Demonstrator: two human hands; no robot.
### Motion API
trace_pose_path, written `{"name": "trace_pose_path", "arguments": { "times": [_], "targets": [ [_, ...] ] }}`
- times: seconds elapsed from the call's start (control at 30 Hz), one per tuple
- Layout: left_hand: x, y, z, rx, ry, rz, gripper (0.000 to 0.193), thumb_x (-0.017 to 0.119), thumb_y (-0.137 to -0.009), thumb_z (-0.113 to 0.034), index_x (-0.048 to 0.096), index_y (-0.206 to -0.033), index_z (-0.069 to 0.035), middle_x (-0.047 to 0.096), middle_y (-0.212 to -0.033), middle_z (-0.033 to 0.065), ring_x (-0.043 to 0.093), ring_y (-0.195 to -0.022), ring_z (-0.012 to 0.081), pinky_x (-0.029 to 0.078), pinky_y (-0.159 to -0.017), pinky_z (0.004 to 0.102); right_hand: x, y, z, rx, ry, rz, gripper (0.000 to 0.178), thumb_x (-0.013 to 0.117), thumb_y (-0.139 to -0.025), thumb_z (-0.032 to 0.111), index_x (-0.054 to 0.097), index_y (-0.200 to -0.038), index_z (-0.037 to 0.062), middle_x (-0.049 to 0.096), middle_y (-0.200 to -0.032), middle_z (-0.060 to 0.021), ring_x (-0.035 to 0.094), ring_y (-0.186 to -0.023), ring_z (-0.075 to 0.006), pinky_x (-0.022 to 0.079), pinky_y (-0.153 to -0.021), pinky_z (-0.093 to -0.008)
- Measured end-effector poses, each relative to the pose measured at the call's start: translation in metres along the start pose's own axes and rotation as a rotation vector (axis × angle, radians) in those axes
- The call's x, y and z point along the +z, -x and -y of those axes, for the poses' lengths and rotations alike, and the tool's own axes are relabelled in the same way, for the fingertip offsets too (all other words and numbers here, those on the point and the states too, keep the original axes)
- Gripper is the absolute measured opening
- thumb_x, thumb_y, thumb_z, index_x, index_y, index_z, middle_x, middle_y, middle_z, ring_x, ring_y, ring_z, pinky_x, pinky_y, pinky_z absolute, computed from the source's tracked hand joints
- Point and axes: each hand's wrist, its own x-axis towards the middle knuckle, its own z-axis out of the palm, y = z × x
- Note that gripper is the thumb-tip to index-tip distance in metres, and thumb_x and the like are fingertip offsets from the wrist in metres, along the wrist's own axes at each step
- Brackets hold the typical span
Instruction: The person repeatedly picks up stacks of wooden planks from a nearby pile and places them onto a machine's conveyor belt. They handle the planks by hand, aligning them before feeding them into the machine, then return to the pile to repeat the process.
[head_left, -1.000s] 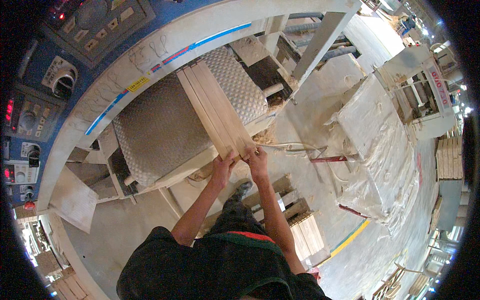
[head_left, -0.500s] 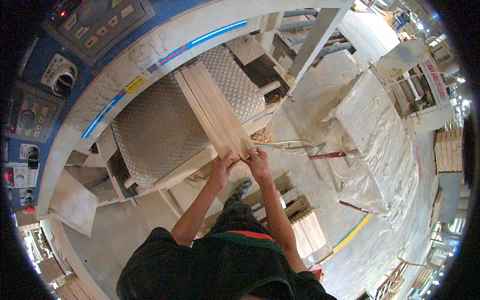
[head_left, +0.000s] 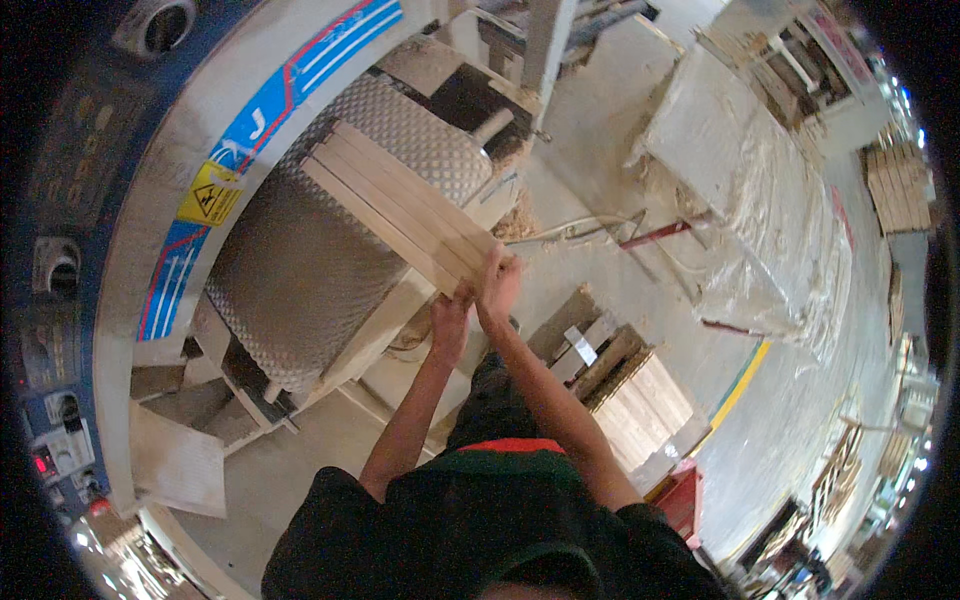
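Note:
Several light wooden slats [head_left: 395, 205] lie side by side, with their far part on the textured conveyor belt [head_left: 300, 265] and their near ends reaching past its front edge. My left hand [head_left: 452, 315] is closed on the near end at its left corner. At the right corner of the same end, my right hand [head_left: 497, 285] is closed with its fingers along the outer edge. Both hands are close together, and the slats hide part of the fingertips.
The machine's pale frame [head_left: 140, 250] and blue control panel curve along the left. On the right stands a plastic-covered stack [head_left: 740, 170]. A pile of wooden pieces [head_left: 640, 410] sits low near my right leg, and a hose [head_left: 575, 225] crosses the floor.
My view has turned and shifted, so the machine sits further left. My right hand has moved round to the slats' right edge. The slats are still on the belt, held in both hands.

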Motion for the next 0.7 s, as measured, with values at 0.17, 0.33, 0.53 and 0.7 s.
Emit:
{"name": "trace_pose_path", "arguments": {
  "times": [0.17,0.33,0.53,0.7],
  "targets": [
    [0.005,0.006,-0.001,0.119,-0.387,-0.007,0.055,0.048,-0.09,-0.026,0.031,-0.135,0.001,0.051,-0.12,0.0151,0.051,-0.108,0.0255,0.044,-0.088,0.0319,0.005,-0.007,0.012,0.089,0.06,-0.094,0.044,0.052,-0.089,0.041,0.052,-0.09,-0.0032,0.06,-0.077,-0.0245,0.059,-0.072,-0.0379,0.045,-0.066,-0.0449],
    [0.001,-0.006,-0.014,0.043,0.443,0.068,0.067,0.046,-0.09,-0.042,0.022,-0.141,-0.006,0.04,-0.135,0.0131,0.043,-0.119,0.0271,0.037,-0.099,0.0392,0.004,0.0,0.014,0.043,0.012,-0.139,0.041,0.051,-0.09,0.039,0.049,-0.09,-0.0017,0.06,-0.075,-0.0245,0.06,-0.071,-0.0419,0.045,-0.061,-0.047],
    [0.04,-0.009,-0.055,-0.036,0.65,0.025,0.077,0.031,-0.087,-0.065,0.018,-0.143,-0.013,0.026,-0.145,0.0074,0.029,-0.131,0.026,0.025,-0.108,0.0422,-0.002,0.003,0.015,0.065,0.033,-0.141,0.038,0.051,-0.09,0.037,0.048,-0.093,-0.0011,0.059,-0.077,-0.0272,0.059,-0.074,-0.0448,0.045,-0.064,-0.0487],
    [0.03,-0.012,-0.036,-0.092,0.689,0.046,0.081,0.026,-0.085,-0.069,0.014,-0.144,-0.014,0.024,-0.146,0.0089,0.026,-0.133,0.0274,0.024,-0.109,0.0422,0.005,0.002,0.016,0.006,0.053,-0.13,0.039,0.049,-0.092,0.037,0.042,-0.093,-0.0021,0.058,-0.07,-0.0275,0.059,-0.069,-0.0457,0.045,-0.058,-0.0502]
  ]
}}
